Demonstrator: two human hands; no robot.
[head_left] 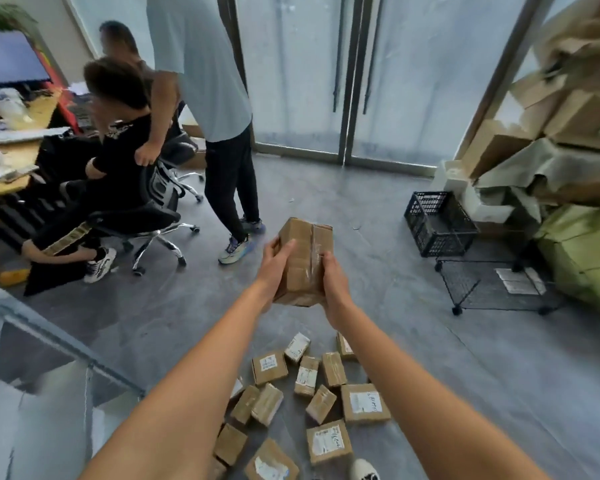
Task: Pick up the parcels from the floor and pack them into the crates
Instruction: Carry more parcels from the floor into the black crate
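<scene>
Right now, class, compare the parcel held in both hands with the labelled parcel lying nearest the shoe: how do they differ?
The held parcel is up in the air, gripped by the left hand and right hand; the labelled parcel lies on the floor. The held parcel shows only tape; the labelled parcel shows a white label facing up. Both are brown cardboard.

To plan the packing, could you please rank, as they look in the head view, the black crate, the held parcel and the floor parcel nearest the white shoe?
1. black crate
2. held parcel, though nearer the camera
3. floor parcel
</scene>
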